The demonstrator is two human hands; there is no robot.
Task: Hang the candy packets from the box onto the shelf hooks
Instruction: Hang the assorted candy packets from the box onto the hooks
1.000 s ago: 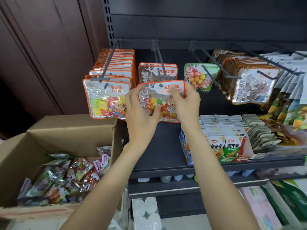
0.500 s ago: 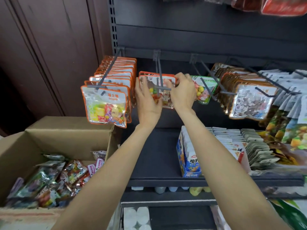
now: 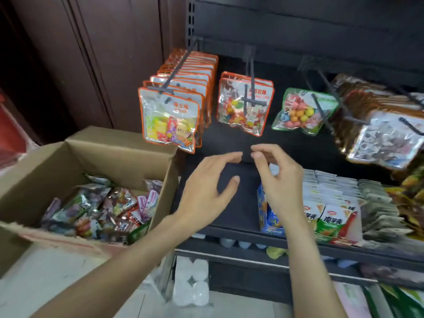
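Below 4 hooks [image 3: 251,88], 2 empty hands (left hand [image 3: 206,191], right hand [image 3: 278,180]), fingers loosely spread, 1 box [image 3: 103,148] beside.

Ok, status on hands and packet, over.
Left hand and right hand open, empty, below the hooks. Orange-edged clear candy packet hanging on the middle black hook. Brown cardboard box holds more packets. Nothing blocking.
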